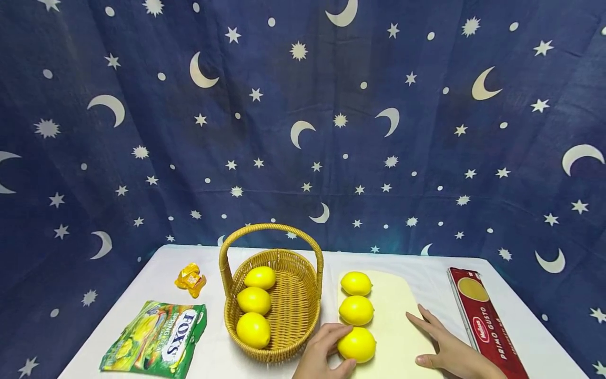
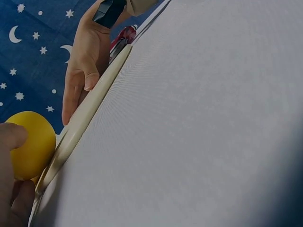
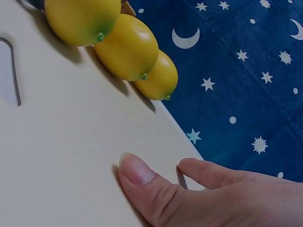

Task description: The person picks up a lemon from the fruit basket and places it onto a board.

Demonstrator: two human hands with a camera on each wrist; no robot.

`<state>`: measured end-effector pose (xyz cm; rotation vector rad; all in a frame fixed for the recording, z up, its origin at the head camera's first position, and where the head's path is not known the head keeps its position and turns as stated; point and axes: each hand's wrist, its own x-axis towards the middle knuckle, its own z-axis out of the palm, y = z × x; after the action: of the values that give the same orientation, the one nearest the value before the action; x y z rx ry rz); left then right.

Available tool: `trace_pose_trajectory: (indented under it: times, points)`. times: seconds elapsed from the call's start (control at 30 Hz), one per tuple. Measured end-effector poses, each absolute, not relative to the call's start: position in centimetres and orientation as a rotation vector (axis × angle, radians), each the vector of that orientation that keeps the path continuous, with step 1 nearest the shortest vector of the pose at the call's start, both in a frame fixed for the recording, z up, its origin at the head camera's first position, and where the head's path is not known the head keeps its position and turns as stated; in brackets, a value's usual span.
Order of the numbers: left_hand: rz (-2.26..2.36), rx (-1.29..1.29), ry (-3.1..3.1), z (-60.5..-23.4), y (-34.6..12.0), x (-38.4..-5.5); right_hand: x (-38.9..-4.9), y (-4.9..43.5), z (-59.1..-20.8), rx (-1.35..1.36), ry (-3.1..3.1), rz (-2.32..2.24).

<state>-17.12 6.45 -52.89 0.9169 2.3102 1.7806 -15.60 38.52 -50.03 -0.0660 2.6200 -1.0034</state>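
Three yellow lemons stand in a row along the left side of a cream cutting board [image 1: 397, 321]. My left hand [image 1: 323, 353] holds the nearest lemon [image 1: 357, 345] between thumb and fingers; in the left wrist view that lemon [image 2: 35, 144] sits at the board's end. Behind it lie the middle lemon [image 1: 356, 310] and the far lemon [image 1: 356, 283]. On the board's right edge rests my right hand [image 1: 447, 345], fingers extended and thumb [image 3: 142, 177] on the surface. A wicker basket [image 1: 307, 337] left of the board contains three more lemons [image 1: 254, 301] in its left half.
Left of the basket lie a green Fox's candy bag [image 1: 156, 337] and an orange-wrapped sweet [image 1: 191, 280]. A long red pasta pack [image 1: 487, 321] lies on the right of the white table [image 1: 431, 268]. A dark blue star-and-moon cloth [image 1: 303, 131] hangs behind.
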Motion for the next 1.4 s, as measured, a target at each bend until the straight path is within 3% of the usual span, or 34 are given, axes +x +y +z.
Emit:
trace_pose_trajectory:
  times: [1.4]
  points:
    - [1.845, 0.798, 2.216, -52.48, 6.60, -17.04, -15.52, 38.43, -49.89, -0.085, 2.603, -1.128]
